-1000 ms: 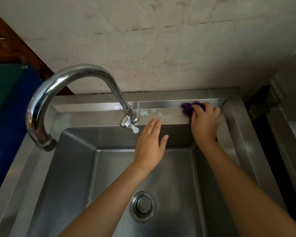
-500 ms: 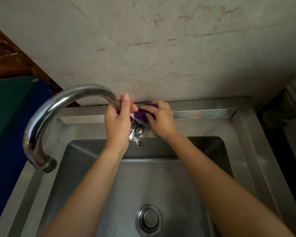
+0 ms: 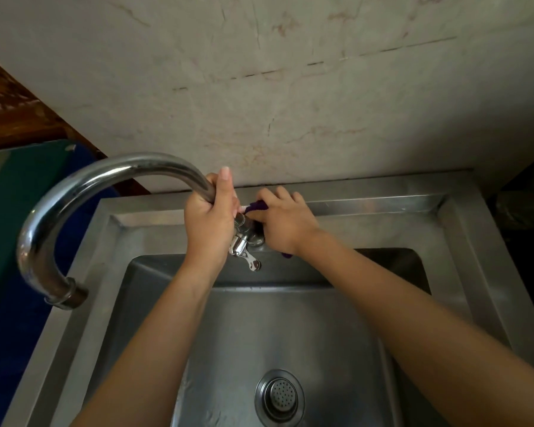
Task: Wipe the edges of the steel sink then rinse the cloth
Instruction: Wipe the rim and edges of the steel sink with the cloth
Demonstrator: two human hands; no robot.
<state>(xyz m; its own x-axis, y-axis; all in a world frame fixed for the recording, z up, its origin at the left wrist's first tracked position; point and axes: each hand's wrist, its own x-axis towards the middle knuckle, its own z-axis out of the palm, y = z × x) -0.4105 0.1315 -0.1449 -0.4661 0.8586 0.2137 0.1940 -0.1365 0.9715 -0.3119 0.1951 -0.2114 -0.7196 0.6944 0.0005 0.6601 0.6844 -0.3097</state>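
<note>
A person's left hand [image 3: 208,220] grips the neck of the curved faucet [image 3: 111,171]. The right hand [image 3: 285,224] clutches a purple cloth [image 3: 257,206] against the back ledge of the steel sink [image 3: 383,204], covering most of it. The faucet base stands between the hands, the tap lever [image 3: 249,262] just below them and the drain [image 3: 279,396] between the forearms.

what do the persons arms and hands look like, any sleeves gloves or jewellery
The left forearm and right forearm are bare as far as the picture shows, with no sleeve or cuff. The left hand and right hand wear no gloves, and no watch, bracelet or ring is visible. The left thumbnail looks short and unpainted.
</note>
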